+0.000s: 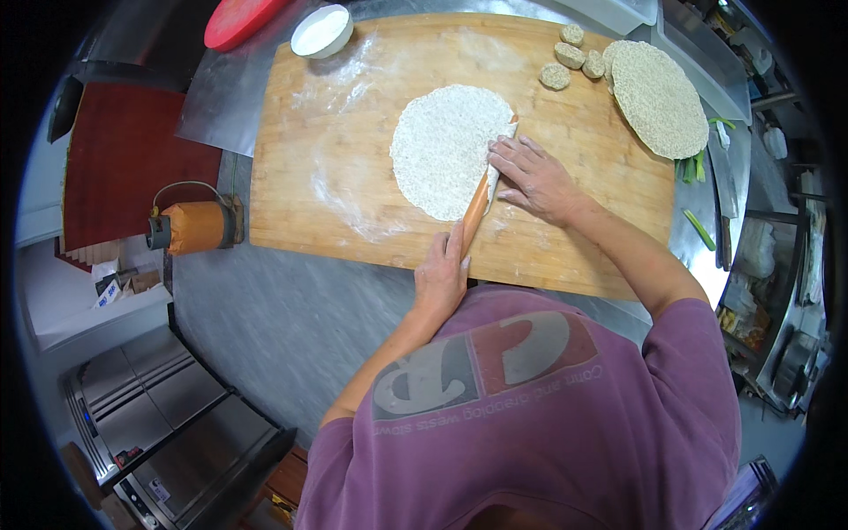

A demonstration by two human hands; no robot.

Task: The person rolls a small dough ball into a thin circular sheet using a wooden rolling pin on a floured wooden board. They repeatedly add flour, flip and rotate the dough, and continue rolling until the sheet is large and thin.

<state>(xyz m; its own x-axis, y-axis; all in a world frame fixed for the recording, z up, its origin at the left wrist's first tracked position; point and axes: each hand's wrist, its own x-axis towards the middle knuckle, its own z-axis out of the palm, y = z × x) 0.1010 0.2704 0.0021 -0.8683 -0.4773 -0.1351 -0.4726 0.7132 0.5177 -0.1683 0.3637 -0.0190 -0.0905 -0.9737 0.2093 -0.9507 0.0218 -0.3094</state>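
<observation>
A round, floured sheet of dough [447, 152] lies flat on the wooden board [298, 218]. Its right edge is wrapped over a slim wooden rolling pin [475, 209], which lies slanted. My left hand [444, 268] grips the pin's near end, fingers closed round it. On the wrapped dough near the pin's far part rests my right hand [530, 172], palm down with the fingers somewhat spread; the thumb points to the pin. Several small dough pieces [554, 76] sit at the board's far right, beside flat dough rounds [659, 99] that overhang the board's edge.
A white bowl of flour [322, 32] stands at the far left corner, near a red round lid or tray [242, 20]. Right of the board lie a knife [723, 172] and green onion pieces [699, 230]. Translucent plastic containers [709, 66] stand behind. An orange-wrapped cylinder [195, 227] is at left.
</observation>
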